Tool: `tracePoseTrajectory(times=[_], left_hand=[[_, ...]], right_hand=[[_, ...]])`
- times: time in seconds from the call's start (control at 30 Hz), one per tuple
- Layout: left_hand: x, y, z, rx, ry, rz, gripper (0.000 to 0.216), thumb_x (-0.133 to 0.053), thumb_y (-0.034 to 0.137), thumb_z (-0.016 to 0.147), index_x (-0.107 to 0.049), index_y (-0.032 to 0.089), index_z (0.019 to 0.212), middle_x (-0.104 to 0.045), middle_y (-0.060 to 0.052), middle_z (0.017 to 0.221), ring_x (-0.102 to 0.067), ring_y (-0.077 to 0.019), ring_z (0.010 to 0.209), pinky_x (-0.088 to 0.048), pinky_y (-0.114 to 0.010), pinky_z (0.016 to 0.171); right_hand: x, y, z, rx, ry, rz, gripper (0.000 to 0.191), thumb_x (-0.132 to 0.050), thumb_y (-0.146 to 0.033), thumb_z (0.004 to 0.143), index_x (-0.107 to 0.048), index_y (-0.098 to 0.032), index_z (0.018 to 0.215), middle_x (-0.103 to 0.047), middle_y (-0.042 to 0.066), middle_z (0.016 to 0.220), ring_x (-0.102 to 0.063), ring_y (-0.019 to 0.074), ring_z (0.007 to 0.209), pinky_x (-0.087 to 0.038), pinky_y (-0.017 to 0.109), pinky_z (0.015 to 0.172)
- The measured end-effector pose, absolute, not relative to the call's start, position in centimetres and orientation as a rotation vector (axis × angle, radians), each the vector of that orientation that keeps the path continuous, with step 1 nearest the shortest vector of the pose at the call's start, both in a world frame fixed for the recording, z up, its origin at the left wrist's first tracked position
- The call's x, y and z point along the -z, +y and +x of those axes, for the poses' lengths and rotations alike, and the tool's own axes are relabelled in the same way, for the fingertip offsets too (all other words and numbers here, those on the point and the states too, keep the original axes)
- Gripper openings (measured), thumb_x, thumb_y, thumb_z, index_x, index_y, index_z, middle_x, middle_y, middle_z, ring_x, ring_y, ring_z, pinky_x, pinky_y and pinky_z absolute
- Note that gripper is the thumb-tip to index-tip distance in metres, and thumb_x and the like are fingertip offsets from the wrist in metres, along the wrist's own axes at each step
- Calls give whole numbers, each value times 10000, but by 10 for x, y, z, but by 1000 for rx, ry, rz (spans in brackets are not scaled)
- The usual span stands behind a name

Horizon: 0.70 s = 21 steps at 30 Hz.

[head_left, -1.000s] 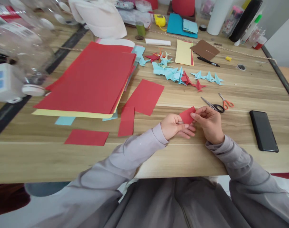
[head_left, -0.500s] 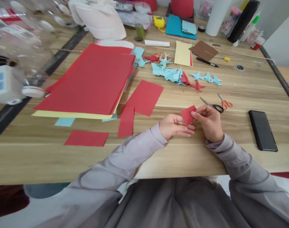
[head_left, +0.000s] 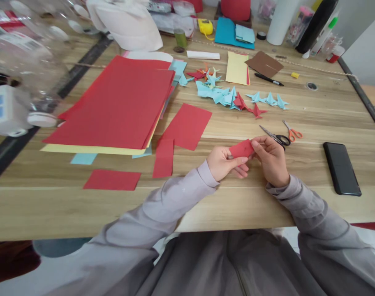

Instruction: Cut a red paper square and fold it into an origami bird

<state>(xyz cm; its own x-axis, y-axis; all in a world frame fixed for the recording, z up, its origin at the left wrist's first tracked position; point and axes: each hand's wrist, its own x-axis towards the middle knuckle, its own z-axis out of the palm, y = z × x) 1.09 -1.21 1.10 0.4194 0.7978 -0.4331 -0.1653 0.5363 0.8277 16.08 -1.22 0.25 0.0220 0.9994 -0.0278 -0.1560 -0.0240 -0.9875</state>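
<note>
A small folded piece of red paper (head_left: pixel 241 149) is held between both my hands just above the wooden table (head_left: pixel 206 197). My left hand (head_left: pixel 225 162) pinches its left end with thumb and fingers. My right hand (head_left: pixel 271 158) is closed on its right end. Both wrists rest near the table's front edge. Cut red paper pieces (head_left: pixel 184 127) lie to the left of my hands.
A stack of large red and yellow sheets (head_left: pixel 119 102) covers the left half. Folded blue and red paper cranes (head_left: pixel 233 98) lie beyond my hands. Scissors (head_left: pixel 281 135) and a black phone (head_left: pixel 341 167) lie to the right. Bottles, a pen and clutter line the far edge.
The red piece has been turned from a tilted diamond to a flatter, narrower horizontal shape between my fingers. My hands stayed in the same spot.
</note>
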Motion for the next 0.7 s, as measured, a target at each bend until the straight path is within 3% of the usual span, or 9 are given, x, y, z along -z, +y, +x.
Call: tracePoseTrajectory(times=[0.27, 0.7], left_hand=[[-9, -12, 10, -730, 928, 833, 176, -771, 203, 670, -648, 78, 650, -658, -37, 507, -622, -148, 423, -541, -260, 446], [-1, -4, 7, -704, 872, 812, 273, -836, 233, 575, -662, 52, 679, -705, -99, 590, -679, -191, 520, -576, -288, 522]], right_hand=[[-3, -14, 162, -1313, -1140, -1099, 392, -852, -307, 568, -597, -201, 846, -653, -47, 622, -588, 93, 534, -471, 223, 522], [2, -5, 162, -1336, -1047, -1117, 357, -817, -404, 601, -637, -170, 802, -654, -27, 543, -578, 93, 460, -458, 220, 488]])
